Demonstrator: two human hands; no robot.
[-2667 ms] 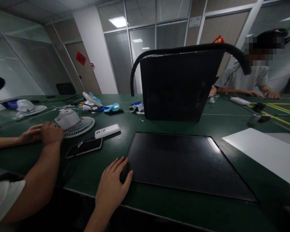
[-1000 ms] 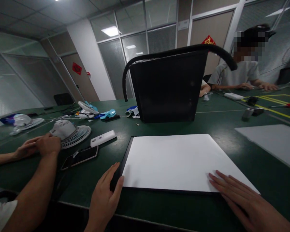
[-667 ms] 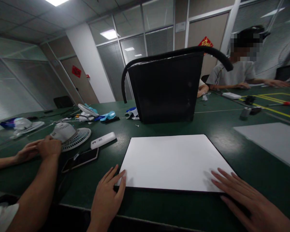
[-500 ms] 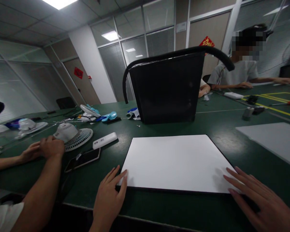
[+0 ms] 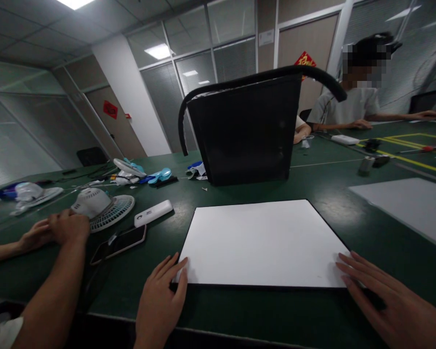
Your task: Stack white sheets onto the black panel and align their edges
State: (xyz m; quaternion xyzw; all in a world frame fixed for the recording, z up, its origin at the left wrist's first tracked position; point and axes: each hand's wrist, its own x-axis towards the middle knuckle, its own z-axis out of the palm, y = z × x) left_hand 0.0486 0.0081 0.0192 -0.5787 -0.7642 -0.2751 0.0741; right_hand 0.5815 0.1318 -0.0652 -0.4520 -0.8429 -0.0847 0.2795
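A white rectangular panel (image 5: 261,242) with thin dark edges lies flat on the green table in front of me. At its near left corner rests my left hand (image 5: 162,295), fingers stretched out and fingertips on the edge. My right hand (image 5: 388,295) is at the near right corner, fingers extended, the tips over the panel's surface. Neither hand is wrapped around anything. Beyond the panel stands an upright black panel (image 5: 247,135), with a curved black strip (image 5: 254,80) along its top whose ends stick out on both sides.
To the left lie a phone (image 5: 119,242), a white handheld device (image 5: 153,213) and a fan head (image 5: 111,213), near a co-worker's hands (image 5: 69,228). Another white sheet (image 5: 410,206) lies on the right. A person (image 5: 349,104) sits across the green table (image 5: 240,320).
The view has shifted slightly, with most of the scene sliding a little left. My hands keep the same places at the white panel's corners.
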